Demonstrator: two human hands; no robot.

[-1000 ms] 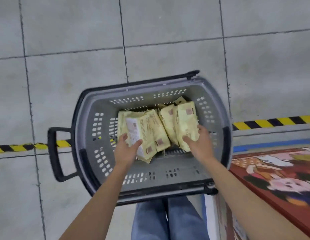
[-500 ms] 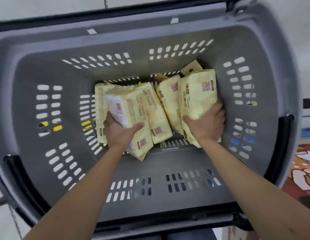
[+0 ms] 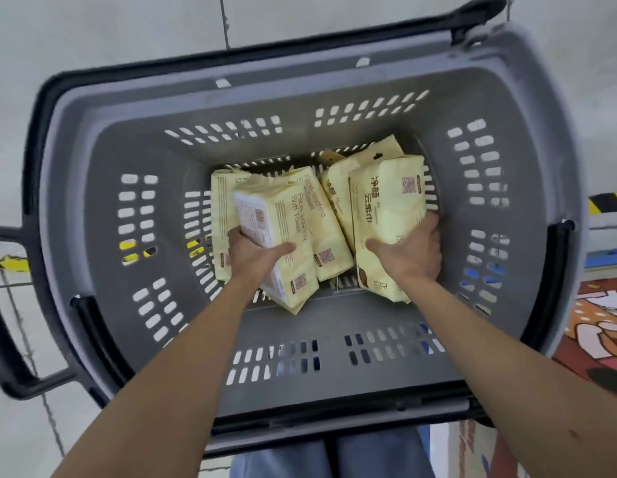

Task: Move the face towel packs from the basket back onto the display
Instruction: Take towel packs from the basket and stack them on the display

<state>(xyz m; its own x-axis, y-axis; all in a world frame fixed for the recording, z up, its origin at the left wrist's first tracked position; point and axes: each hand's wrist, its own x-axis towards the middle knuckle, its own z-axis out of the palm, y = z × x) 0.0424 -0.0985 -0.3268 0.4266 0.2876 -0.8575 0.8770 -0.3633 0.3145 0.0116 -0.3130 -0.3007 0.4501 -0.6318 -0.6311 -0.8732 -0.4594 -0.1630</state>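
Left hand (image 3: pixel 255 251) clenched one pack (image 3: pixel 276 236) at 9 o'clock, right hand (image 3: pixel 408 251) another (image 3: pixel 386 215) at 3 — one apiece, likely to clear the basket (image 3: pixel 134 339) faster.

basket (image 3: pixel 134 160): grey, black-rimmed | towel packs (image 3: pixel 386 205): pale yellow, brown-lettered | floor tape (image 3: pixel 607 201): yellow-black striped

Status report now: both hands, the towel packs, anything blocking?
Left hand gripping one towel pack. Right hand gripping another pack. Both low inside basket. Nothing blocking.
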